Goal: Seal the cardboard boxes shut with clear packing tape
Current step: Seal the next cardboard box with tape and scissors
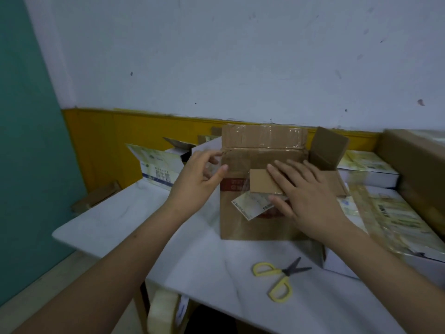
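Note:
A brown cardboard box [255,225] stands in the middle of the white table [134,220]. Its back flap [263,138] stands upright with shiny clear tape across it, and its right flap [328,147] also sticks up. My right hand [308,196] lies flat with straight fingers, pressing a small cardboard flap [261,183] down over the box's opening. My left hand [199,182] grips the box's upper left edge, thumb on the front face and fingers curled round the side. A printed paper slip [250,206] pokes out under my right hand.
Yellow-handled scissors [280,277] lie on the table in front of the box. Flat printed white-and-yellow cartons are stacked at the right [390,213] and back left [159,167]. A large brown box [419,160] stands far right. A pale roll [163,309] sits below the table's front edge.

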`<state>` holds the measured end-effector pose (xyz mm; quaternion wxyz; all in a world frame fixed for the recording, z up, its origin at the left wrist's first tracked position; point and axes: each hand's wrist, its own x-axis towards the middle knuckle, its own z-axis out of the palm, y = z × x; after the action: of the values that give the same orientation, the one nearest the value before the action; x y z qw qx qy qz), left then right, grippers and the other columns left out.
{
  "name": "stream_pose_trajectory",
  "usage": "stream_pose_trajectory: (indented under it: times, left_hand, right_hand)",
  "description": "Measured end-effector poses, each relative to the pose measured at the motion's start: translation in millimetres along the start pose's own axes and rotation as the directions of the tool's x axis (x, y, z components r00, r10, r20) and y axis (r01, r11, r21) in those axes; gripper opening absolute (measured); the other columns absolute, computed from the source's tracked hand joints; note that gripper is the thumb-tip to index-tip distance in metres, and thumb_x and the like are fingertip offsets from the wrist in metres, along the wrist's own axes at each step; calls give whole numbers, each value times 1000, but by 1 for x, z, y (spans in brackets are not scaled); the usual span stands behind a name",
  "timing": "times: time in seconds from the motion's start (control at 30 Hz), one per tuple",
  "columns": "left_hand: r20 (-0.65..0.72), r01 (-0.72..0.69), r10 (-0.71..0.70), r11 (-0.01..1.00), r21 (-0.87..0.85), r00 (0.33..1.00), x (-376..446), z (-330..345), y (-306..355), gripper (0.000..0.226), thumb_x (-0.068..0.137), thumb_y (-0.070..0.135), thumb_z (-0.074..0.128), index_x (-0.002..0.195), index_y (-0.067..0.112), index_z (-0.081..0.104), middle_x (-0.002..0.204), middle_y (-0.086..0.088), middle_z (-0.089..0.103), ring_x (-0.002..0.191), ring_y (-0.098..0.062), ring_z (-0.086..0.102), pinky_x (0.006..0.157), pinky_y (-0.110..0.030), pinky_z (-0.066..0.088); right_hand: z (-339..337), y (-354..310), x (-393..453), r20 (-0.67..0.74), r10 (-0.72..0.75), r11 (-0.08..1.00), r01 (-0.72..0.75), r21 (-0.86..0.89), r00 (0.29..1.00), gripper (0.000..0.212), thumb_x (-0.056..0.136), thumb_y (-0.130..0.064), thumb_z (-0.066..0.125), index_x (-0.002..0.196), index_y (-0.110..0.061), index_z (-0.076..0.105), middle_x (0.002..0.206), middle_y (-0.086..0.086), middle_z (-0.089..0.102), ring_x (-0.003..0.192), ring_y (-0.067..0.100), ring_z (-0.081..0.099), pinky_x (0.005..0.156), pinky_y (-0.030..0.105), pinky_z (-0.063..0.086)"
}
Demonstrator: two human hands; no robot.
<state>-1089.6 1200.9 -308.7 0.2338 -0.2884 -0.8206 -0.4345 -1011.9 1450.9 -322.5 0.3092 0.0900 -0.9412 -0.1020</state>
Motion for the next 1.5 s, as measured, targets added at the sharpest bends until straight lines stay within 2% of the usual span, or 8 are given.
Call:
stream_pose_trajectory:
  times: [0.2, 0.37, 0.5, 0.8, 1.0, 1.1, 1.2, 1.5]
  left_hand:
    - [-307, 499, -547, 837, -225, 778, -125, -17, -41, 25, 94, 28, 69, 109, 21, 50, 96, 0, 55, 82, -2, 56, 72, -16, 49]
    - [-147, 821, -890, 455, -345, 432, -204, -3, -71, 41, 85, 38, 79, 101, 20, 45, 101, -1, 57, 102, -23, 60, 95, -40, 51]
    - [353, 880, -831, 299, -369, 430, -204, -7, -84, 87, 79, 58, 75, 149, 32, 30, 131, 9, 62, 113, -15, 66, 89, -42, 59]
    - [733, 958, -639, 25, -284, 234, -194, -37, -85, 53, 90, 22, 71, 135, -2, 57, 124, -32, 62, 105, -36, 62, 103, -44, 51]
    - [681, 988, -722, 22, -151, 120, -164, -47, -58, 24, 103, 19, 52, 101, -2, 64, 79, -19, 68, 58, -21, 68, 57, -28, 60]
    - [683, 997, -726, 52, -64, 82, -141, -56, -41, 30, 105, 23, 46, 101, -3, 61, 76, -18, 67, 54, -21, 67, 52, -27, 58]
    - [687, 987, -720, 157, 27, 96, -122, -64, -17, 24, 102, 25, 51, 111, 5, 58, 88, -18, 65, 65, -23, 64, 58, -28, 58]
    - [581, 812, -646, 582, -45, 495, -90, -76, 37, 22, 99, 28, 60, 111, 11, 67, 93, -28, 73, 70, -32, 68, 67, -33, 57]
  right_hand:
    - [-11, -86, -12, -651, -126, 957, 264, 119, 749, 31, 96, -20, 54, 118, -4, 69, 128, 16, 63, 122, 33, 52, 104, 44, 38]
    - [55, -167, -3, -359, -304, 884, 402, 239, 882, 19, 91, -18, 53, 95, -11, 71, 101, 8, 67, 94, 29, 61, 88, 41, 42]
    - [101, -204, 11, -11, -207, 875, 190, 446, 978, 27, 86, -24, 51, 99, -14, 73, 100, 5, 67, 89, 27, 61, 81, 39, 45]
    - [140, -201, 8, 183, -138, 614, -61, 787, 973, 29, 101, -21, 46, 119, -18, 69, 118, 2, 65, 110, 22, 52, 94, 31, 42]
    - [119, -218, 13, 297, -626, 360, -71, 930, 721, 50, 103, -49, 26, 126, -25, 64, 134, -9, 59, 132, 6, 41, 120, 29, 13]
    - [110, -212, 26, 318, -696, 265, -182, 947, 644, 60, 100, -62, 27, 99, -12, 62, 102, 0, 66, 101, 14, 58, 114, 42, 31]
    - [97, -186, 41, 362, -689, 276, -234, 932, 628, 47, 100, -50, 45, 108, -7, 63, 103, 5, 68, 96, 14, 62, 99, 35, 45]
    - [12, -102, 67, 456, -448, 134, -447, 885, 769, 26, 83, -18, 77, 97, 3, 71, 85, 9, 70, 81, 13, 66, 79, 23, 59]
